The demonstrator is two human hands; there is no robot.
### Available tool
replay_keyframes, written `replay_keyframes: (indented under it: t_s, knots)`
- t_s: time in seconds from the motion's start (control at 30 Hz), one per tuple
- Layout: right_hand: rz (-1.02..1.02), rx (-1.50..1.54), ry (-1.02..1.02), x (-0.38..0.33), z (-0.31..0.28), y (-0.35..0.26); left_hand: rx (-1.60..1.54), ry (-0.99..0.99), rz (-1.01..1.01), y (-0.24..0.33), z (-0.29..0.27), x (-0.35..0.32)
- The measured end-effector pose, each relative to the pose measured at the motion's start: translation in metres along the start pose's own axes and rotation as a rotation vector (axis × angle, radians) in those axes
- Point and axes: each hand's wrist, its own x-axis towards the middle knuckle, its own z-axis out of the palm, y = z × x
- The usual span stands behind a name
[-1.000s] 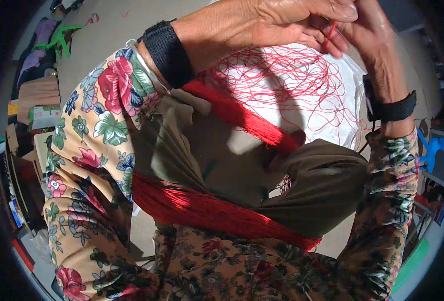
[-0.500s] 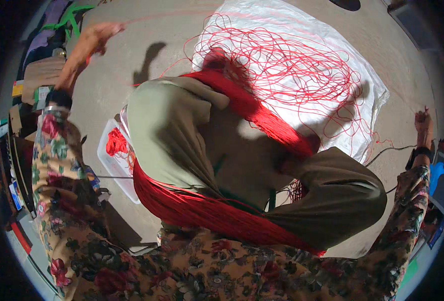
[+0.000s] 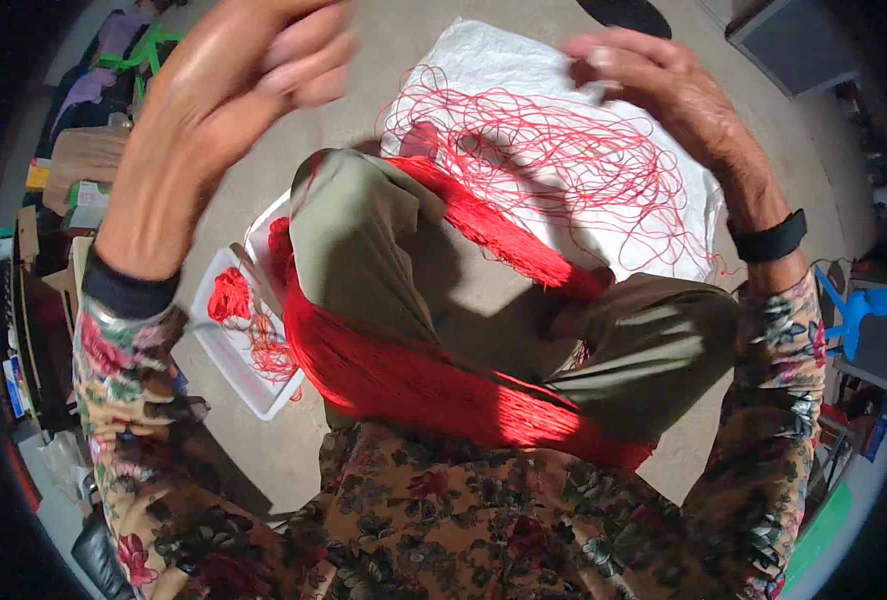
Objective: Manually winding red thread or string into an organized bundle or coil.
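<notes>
Both hands are raised near the top of the view, a gap between them. My left hand point(image 3: 263, 75), its fingers curled in, is partly cut off by the upper edge. My right hand point(image 3: 643, 75) bends inward over the white sheet point(image 3: 473, 55), thumb and fingers drawn together. Whatever either hand pinches is too small or blurred to make out. A thick skein of red cord point(image 3: 393, 370) loops around my bent knees, one side across my lap, the other point(image 3: 503, 230) beyond them. Loose red cord point(image 3: 563, 150) lies tangled on the sheet.
A white plastic tray point(image 3: 218, 345) with red cord bundles point(image 3: 229, 295) stands on the floor left of my knee. Boxes and cloth point(image 3: 83, 160) crowd the left side, near a green frame point(image 3: 143, 55). A blue object point(image 3: 858, 315) and a dark panel point(image 3: 793, 45) are at right.
My hands, spread wide to both sides before, have come inward and closer to the camera. The blurred red strand trailing from my left hand no longer shows.
</notes>
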Motion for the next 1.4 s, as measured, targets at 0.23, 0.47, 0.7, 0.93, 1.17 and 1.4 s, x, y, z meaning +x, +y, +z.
replay_keyframes:
  t_s: [0.23,0.47,0.7,0.93,1.17,1.4]
  knots:
    - [0.05,0.489,-0.124,-0.002,0.082,-0.094,-0.096,-0.226,0.306,0.045,0.086,0.026]
    - [0.365,0.187,0.326,-0.202,-0.038,-0.057,-0.17,0.481,0.272,0.043,-0.074,0.027]
    - [0.701,0.08,0.7,-0.368,-0.115,0.0,-0.16,0.556,0.151,0.007,-0.134,0.068]
    - [0.709,0.355,0.915,-0.262,-0.142,0.103,0.651,0.249,-0.041,-0.063,-0.043,0.195]
    - [0.396,0.858,0.512,-0.055,-0.075,0.067,0.129,-0.439,-0.191,-0.111,0.099,0.194]
    - [0.065,0.908,0.437,-0.002,-0.081,0.04,-0.505,-1.233,-0.299,-0.122,0.121,0.206]
